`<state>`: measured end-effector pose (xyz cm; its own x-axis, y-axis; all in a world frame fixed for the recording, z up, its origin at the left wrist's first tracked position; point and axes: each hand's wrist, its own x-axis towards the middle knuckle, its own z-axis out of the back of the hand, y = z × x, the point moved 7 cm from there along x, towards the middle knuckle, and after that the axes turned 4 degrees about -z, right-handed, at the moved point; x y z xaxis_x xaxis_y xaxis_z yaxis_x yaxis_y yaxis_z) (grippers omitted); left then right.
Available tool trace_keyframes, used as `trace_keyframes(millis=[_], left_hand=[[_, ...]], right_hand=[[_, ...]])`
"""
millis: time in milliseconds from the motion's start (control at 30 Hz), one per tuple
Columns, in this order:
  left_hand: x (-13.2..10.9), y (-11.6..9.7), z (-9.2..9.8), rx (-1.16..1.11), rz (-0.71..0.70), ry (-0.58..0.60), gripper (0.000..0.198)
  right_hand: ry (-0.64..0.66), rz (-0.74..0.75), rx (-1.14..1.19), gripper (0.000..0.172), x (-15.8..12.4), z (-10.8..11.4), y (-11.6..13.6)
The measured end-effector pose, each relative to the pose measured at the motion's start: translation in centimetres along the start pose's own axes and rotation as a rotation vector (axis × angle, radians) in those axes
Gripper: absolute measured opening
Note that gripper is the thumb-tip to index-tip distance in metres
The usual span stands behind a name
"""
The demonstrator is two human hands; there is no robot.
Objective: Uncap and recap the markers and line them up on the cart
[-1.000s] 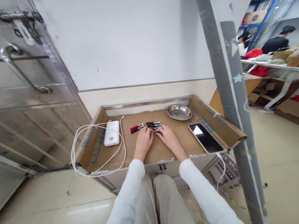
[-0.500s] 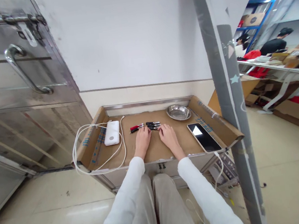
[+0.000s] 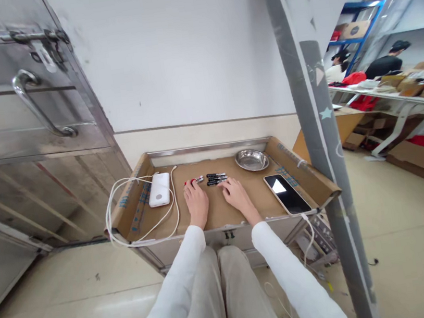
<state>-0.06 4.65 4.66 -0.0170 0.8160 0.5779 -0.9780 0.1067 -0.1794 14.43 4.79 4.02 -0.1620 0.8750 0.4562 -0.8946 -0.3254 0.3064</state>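
Observation:
My left hand [image 3: 196, 203] lies over a small group of pens [image 3: 199, 179], its bent fingers closed round their left ends. Red shows at the fingertips, and silvery ends stick out to the right; the hand hides the rest. To the right, several black pens [image 3: 214, 175] lie side by side on the brown cardboard. My right hand [image 3: 236, 196] rests by their right ends, fingertips touching the lower ones, thumb and fingers a little apart.
A white power bank [image 3: 159, 189] with a looped white cable lies left. A round metal dish [image 3: 252, 159] stands at the back right, with a plugged-in phone [image 3: 288, 193] nearer me. Cardboard-covered side walls [image 3: 309, 177] edge the surface. A wrapped grey pole [image 3: 308, 87] rises at right.
My left hand has moved left from the black pens onto the red-and-black group. My right hand stays near the right ends of the black pens. The view has shifted slightly.

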Motion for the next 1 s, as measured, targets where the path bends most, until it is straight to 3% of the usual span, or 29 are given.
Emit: trace_keyframes(millis=[233,467,633,700,833,900,1000], left_hand=[[-0.1,0.9,-0.7,0.060,0.111,0.010,0.032],[-0.2,1.4,-0.3,0.018,0.169,0.008,0.034],[-0.2,1.6,0.1,-0.049,0.161,-0.021,0.034],[0.0,1.1,0.2,-0.141,0.070,-0.045,0.032],[0.3,-1.3,0.3,-0.411,-0.273,-0.071,0.025],[0.2,-2.2,0.4,-0.514,-0.388,-0.059,0.024],[0.1,-2.7,0.2,-0.639,-0.430,-0.029,0.022]], right_hand=[[0.059,0.021,-0.002,0.038,0.1,-0.3,0.2],[-0.023,-0.003,0.017,0.035,0.0,-0.4,-0.5],[-0.070,-0.027,0.062,0.044,-0.1,-0.4,-0.7],[-0.104,-0.023,0.105,0.052,-0.2,0.2,-0.4],[-0.147,-0.010,0.199,0.063,-0.3,1.5,0.2],[-0.127,0.009,0.240,0.060,-0.4,1.6,0.5],[-0.091,0.038,0.272,0.050,-0.5,1.1,0.6]])
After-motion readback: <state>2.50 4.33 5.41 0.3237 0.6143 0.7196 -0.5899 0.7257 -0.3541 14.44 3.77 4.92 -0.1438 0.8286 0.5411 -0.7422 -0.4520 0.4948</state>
